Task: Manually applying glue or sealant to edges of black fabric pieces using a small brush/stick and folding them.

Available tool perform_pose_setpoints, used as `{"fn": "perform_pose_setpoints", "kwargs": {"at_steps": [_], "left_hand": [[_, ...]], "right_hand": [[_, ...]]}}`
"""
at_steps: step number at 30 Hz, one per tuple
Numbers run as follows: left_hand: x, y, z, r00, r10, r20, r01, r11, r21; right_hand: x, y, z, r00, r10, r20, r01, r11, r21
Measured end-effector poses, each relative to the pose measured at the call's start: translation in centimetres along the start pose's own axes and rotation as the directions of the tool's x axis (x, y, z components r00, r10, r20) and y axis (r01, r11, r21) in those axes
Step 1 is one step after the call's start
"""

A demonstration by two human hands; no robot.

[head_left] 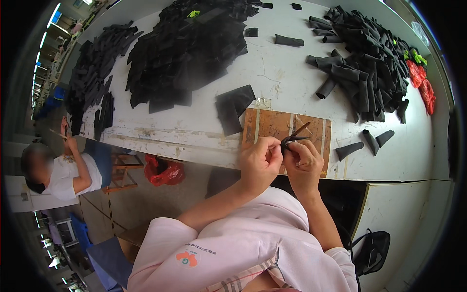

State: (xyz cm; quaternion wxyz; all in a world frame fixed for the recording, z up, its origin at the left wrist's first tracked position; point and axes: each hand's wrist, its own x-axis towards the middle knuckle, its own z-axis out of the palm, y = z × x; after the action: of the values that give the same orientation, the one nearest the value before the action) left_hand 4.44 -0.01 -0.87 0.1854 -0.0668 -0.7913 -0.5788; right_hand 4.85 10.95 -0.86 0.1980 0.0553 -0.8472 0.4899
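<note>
My left hand [263, 159] is closed in a pinch on a small black fabric piece [284, 147], in front of my body over the table's near edge. Close against it, my right hand [304, 164] is curled around what looks like a pair of scissors [297, 134]. Their two pointed, dark blades stick out apart above my fingers; the handles are hidden. Both hands are over a worn brown board [265, 125] with tape strips across it. Just beyond its left corner lies a folded black fabric piece [233, 108].
A big heap of flat black fabric pieces [185, 58] covers the table's left middle. Rolled black fabric tubes [367, 78] are piled at right, with several loose ones nearer. Red plastic bags [426, 92] lie by the right wall. A co-worker [73, 170] sits at far left.
</note>
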Motion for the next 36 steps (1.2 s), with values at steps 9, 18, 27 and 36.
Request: {"fn": "perform_pose_setpoints", "kwargs": {"at_steps": [9,18,27,36], "left_hand": [[2.2,-1.6,-2.1,0.614,-0.385,0.689,0.787,0.362,-0.499],[0.7,-1.0,-0.7,0.962,-0.235,0.139,0.233,0.972,0.037],[2.2,2.0,-3.8,0.464,0.029,0.885,0.881,-0.119,-0.458],[0.8,3.2,-1.4,0.913,-0.241,0.328,0.376,0.807,-0.455]], "right_hand": [[0.1,2.0,-0.6,0.813,0.417,0.407,-0.576,0.468,0.671],[-1.2,1.8,0.0,0.626,0.359,0.693,-0.718,-0.084,0.691],[-0.3,-0.6,-1.9,0.831,0.148,0.536,-0.555,0.147,0.819],[1.7,-1.8,-2.8,0.968,0.123,0.221,-0.239,0.728,0.643]]}}
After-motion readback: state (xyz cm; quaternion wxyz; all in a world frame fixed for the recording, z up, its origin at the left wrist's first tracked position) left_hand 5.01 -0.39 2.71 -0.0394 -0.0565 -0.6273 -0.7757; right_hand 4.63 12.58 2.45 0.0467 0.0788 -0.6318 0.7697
